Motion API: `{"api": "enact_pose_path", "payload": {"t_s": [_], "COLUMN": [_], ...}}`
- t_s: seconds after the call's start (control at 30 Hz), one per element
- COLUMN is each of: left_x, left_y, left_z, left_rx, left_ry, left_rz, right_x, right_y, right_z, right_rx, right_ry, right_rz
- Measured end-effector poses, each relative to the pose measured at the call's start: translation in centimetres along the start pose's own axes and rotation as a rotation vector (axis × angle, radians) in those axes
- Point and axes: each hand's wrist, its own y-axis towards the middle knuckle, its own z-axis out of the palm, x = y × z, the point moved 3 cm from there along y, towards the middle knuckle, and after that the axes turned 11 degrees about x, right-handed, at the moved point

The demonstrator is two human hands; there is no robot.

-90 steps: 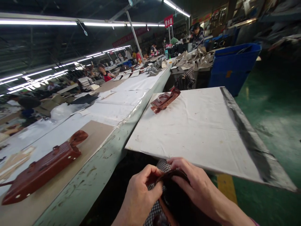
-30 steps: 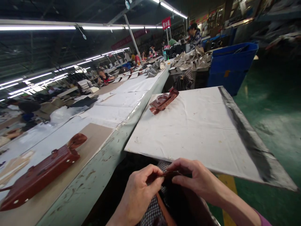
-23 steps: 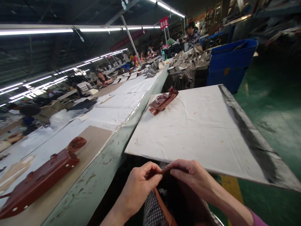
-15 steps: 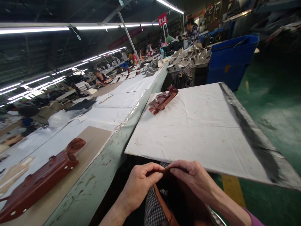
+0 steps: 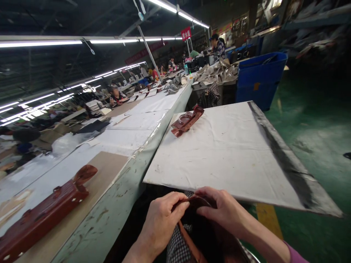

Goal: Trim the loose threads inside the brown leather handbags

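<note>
On my lap is a dark brown leather bag (image 5: 189, 242), its mouth facing up and its inside in shadow. My left hand (image 5: 161, 219) is closed on the bag's rim, pinching it between thumb and fingers. Close beside it, my right hand (image 5: 227, 212) grips the same rim, fingers on the far side and thumb on the near side. A finished-looking reddish-brown leather bag (image 5: 46, 223) lies on the long table to my left. Ahead, a small brown leather piece with a handle (image 5: 188, 122) rests on the white board.
The white-covered board (image 5: 219, 153) juts out from the long table (image 5: 115, 197) in front of me. Beyond it stand a blue bin (image 5: 257, 82) and a heap of grey-beige pieces (image 5: 219, 71). Several people work farther along the table.
My right hand's thumb and fingers have spread slightly apart at the rim, and the rim bows a little there. The left hand keeps its pinch. The view has shifted slightly.
</note>
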Motion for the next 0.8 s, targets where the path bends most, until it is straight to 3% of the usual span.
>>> {"api": "enact_pose_path", "payload": {"t_s": [0.2, 0.43, 0.7, 0.8], "left_x": [-0.6, -0.8, -1.5, -1.5], "left_y": [1.5, 3.7, 2.9, 2.4], "left_z": [0.1, 0.0, 0.6, 0.5], "left_rx": [0.034, 0.084, 0.026, 0.024], "left_ry": [0.104, 0.078, 0.033, -0.11], "left_rz": [-0.043, -0.053, -0.001, 0.017], "right_x": [-0.9, -1.2, -1.1, -0.9], "right_y": [0.0, 1.1, 2.0, 1.5], "right_z": [-0.4, -1.2, -1.9, -2.0], "right_rx": [-0.062, -0.033, 0.075, 0.064], "right_ry": [-0.011, -0.109, -0.274, -0.294], "right_rz": [0.029, -0.064, -0.098, -0.129]}}
